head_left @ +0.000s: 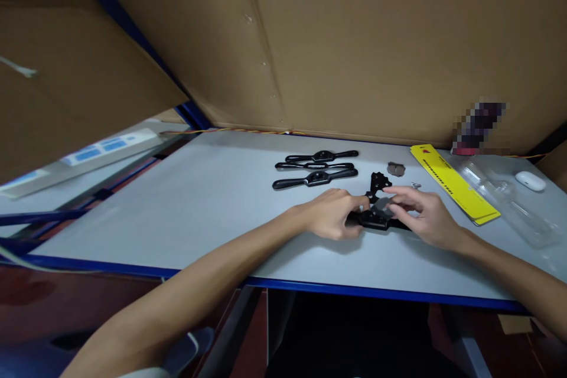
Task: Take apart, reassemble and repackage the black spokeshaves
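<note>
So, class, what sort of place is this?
Probably a workshop or assembly bench: three black two-handled tools lie on a pale grey, blue-edged tabletop, beside small loose black metal parts and yellow printed cards reading "woodworking tool".

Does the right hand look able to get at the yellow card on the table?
Probably yes: the yellow card lies just beyond the right hand, and nothing seems to stand between them. The hand is busy at the black tool, though, so it would likely have to leave that.
</note>
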Demonstrator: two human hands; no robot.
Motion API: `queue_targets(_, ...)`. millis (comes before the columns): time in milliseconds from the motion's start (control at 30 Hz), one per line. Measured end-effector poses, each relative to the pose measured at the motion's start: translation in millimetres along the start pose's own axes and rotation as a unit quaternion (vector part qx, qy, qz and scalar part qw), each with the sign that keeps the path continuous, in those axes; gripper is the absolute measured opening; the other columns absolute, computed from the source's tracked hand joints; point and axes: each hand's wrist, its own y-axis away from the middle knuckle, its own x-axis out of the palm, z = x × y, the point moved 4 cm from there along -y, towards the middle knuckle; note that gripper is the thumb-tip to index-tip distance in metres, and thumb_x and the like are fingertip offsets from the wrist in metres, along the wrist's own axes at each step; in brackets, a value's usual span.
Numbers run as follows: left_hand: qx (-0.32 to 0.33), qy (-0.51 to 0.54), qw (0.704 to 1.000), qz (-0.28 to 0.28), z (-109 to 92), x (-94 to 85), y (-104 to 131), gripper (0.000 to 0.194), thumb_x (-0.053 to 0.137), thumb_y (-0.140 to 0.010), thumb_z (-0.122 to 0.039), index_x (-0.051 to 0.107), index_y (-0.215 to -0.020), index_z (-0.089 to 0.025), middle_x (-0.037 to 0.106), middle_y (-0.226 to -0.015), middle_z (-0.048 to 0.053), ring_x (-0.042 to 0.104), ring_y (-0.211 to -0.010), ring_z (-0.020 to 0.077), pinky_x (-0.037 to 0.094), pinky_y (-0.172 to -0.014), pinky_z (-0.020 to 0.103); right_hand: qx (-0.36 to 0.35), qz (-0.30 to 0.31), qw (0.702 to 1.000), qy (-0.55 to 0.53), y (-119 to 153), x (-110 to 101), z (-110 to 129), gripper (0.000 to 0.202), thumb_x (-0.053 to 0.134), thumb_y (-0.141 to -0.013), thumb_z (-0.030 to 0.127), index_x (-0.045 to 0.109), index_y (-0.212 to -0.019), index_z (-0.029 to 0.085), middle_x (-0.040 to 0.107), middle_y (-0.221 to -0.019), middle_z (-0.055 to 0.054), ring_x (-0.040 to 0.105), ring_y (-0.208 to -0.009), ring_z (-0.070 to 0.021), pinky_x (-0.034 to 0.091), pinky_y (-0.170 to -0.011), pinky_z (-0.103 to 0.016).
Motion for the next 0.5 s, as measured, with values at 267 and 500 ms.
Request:
queue_targets(267,0.010,-0.007,1.000,-0.019,-5.8,2.0,0.6,0.023,0.058,-0.077,-0.037,0.062,-0.093,-0.020,0.054,-0.059,-0.004,0.041,-0.050,0.0137,0.029,-0.054,0.029,0.025,0.035,0.999,0.014,0.0,8.8,4.2,0.023,0.060,-0.095,0.026,0.077,-0.108,0.020,0.081,-0.101,-0.005,0.076,-0.083,-0.0178,0.062,-0.075,-0.032)
queue_targets(500,0.027,0.003,0.999,-0.038,-5.3,4.2,0.0,0.021,0.057,-0.078,-0.036,0.062,-0.091,-0.019,0.056,-0.061,-0.004,0.044,-0.052,0.0128,0.031,-0.054,0.028,0.045,0.049,0.998,0.024,1.7,12.2,-3.3,0.022,0.061,-0.095,0.028,0.078,-0.109,0.022,0.080,-0.100,-0.004,0.073,-0.080,-0.0182,0.057,-0.073,-0.035)
